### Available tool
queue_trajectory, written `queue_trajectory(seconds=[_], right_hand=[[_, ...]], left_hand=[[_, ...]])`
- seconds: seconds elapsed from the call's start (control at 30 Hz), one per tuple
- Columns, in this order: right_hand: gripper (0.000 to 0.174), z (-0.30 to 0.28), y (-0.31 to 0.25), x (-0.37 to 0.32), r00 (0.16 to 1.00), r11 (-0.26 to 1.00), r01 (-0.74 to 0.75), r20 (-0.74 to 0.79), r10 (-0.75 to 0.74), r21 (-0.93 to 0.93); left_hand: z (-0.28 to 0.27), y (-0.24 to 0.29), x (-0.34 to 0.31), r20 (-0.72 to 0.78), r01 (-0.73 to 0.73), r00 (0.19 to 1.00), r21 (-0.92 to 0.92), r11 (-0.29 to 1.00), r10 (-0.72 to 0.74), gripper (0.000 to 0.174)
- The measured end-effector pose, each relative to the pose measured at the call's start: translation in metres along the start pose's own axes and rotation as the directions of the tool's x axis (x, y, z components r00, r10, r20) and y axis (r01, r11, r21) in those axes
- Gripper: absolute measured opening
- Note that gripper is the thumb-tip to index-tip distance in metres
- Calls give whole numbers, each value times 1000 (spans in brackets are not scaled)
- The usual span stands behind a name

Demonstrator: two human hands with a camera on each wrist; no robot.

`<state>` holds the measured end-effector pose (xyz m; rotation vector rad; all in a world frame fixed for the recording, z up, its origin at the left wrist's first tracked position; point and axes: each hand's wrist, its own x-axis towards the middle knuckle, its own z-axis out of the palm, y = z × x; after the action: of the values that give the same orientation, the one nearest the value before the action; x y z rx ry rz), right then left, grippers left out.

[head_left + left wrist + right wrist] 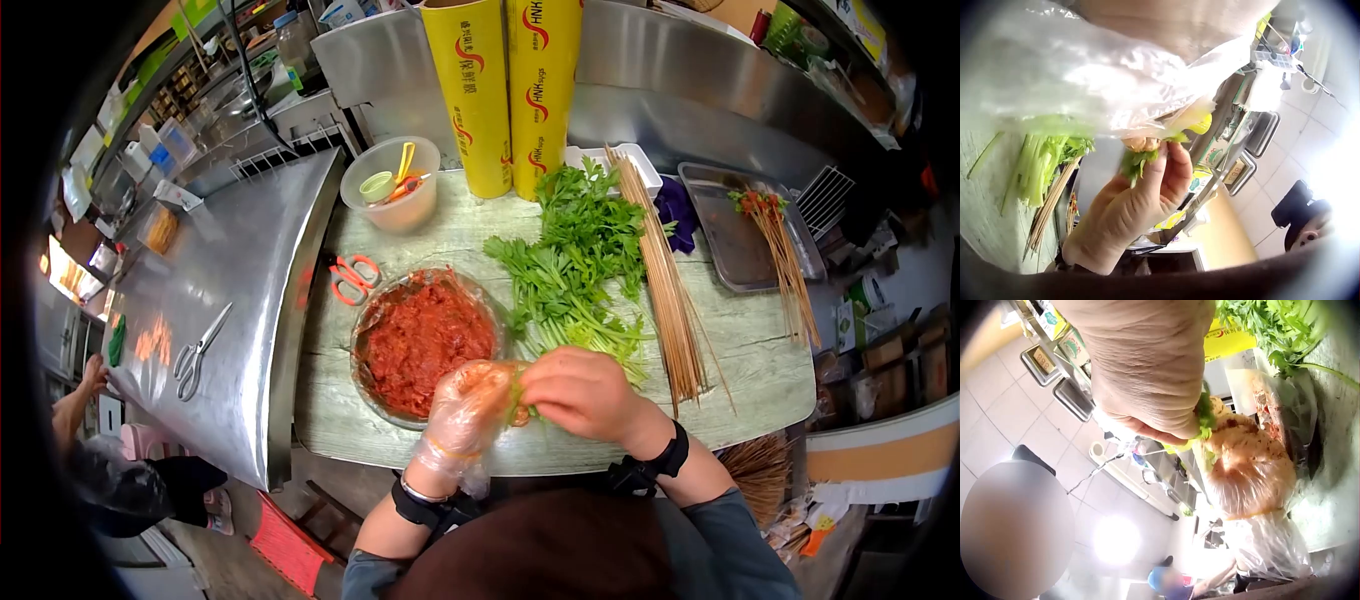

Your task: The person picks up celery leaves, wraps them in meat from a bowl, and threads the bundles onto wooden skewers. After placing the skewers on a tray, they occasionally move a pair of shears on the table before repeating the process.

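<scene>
My left hand (465,410), in a clear plastic glove stained red, is curled round a piece of green celery (517,392) at the table's front edge. The bare right hand (580,395) pinches the same greens (1205,417) between thumb and fingers, close against the gloved hand (1247,469). In the left wrist view the bare hand (1138,203) holds leafy bits (1135,164) beside the glove. A bowl of red minced mixture (425,335) stands just behind the left hand. The celery bunch (580,250) lies behind the right hand, with wooden skewers (665,300) along its right side.
A metal tray (740,265) holds skewers with red and green tips (775,230). Two yellow film boxes (470,100) stand at the back. Orange-handled scissors (352,278) and a plastic tub (400,212) are on the left. Another person's arm (75,400) shows far left.
</scene>
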<state>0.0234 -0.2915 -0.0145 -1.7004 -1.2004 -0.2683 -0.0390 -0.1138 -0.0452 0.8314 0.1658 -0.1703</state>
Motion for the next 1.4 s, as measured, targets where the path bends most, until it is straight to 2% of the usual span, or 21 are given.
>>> queue_trajectory(seconds=[0.17,0.27,0.37,0.43,0.47,0.5,0.57,0.6,0.63,0.73,0.8,0.83,0.87,0.97,1.07,1.1,1.2,1.27,1.33,1.37,1.4], right_hand=[[24,6,2,0,998,997,65,8,-65,-31],[44,4,-3,-2,991,998,-58,-123,59,13],[61,14,10,-21,884,831,-373,-115,454,414],[64,25,13,-21,868,701,-412,18,496,582],[65,30,12,-19,856,621,-434,84,510,652],[55,28,-1,-9,789,471,-485,137,599,737],[45,32,7,-12,797,453,-468,141,587,759],[41,35,11,-13,803,442,-457,144,579,772],[25,38,12,-14,770,360,-433,132,624,826],[19,40,16,-19,723,143,-392,208,659,909],[15,38,17,-24,745,274,-414,150,650,868],[14,39,18,-25,760,332,-420,127,637,844],[13,37,17,-27,752,337,-454,152,641,825],[11,30,14,-33,720,335,-541,219,659,771],[12,31,14,-42,703,307,-569,257,663,763],[13,31,16,-46,709,307,-562,256,657,768],[13,34,21,-60,712,317,-561,250,657,765],[12,39,27,-69,706,318,-572,257,660,756],[12,45,31,-77,697,306,-589,279,660,748],[11,46,32,-76,693,317,-612,298,657,725],[11,46,33,-75,688,328,-632,314,654,702]], left_hand=[[-6,-6,4,-71,-30,997,9,1000,30,22],[-4,1,5,-111,-138,983,64,988,145,22],[-6,3,6,-157,-240,952,146,960,262,22],[-1,3,5,-179,-250,943,172,953,279,20],[-2,0,6,-155,-295,925,283,913,347,19],[-4,-4,8,-126,-336,903,388,858,411,18],[-5,-4,6,-75,-360,876,554,751,476,14],[-5,-4,5,-25,-393,873,555,734,487,14],[-6,-3,4,24,-425,867,555,715,497,13],[-11,-6,2,74,-429,888,485,762,453,13],[-11,-5,0,51,-384,911,469,796,409,14],[-9,-3,-2,111,-419,898,508,753,425,13],[-16,-3,-3,173,-410,906,580,704,386,14],[-18,6,-12,374,-496,855,792,356,358,21],[-18,16,-22,441,-546,819,795,263,367,24],[-11,26,-30,333,-451,876,822,349,348,27],[-35,33,-40,95,-432,865,638,637,492,30],[-74,51,-36,159,-440,799,813,382,581,27],[-80,79,-30,191,-298,746,953,63,637,14],[-82,86,-25,198,-198,712,977,-78,673,16],[-80,91,-22,175,-165,718,983,-79,674,16]])
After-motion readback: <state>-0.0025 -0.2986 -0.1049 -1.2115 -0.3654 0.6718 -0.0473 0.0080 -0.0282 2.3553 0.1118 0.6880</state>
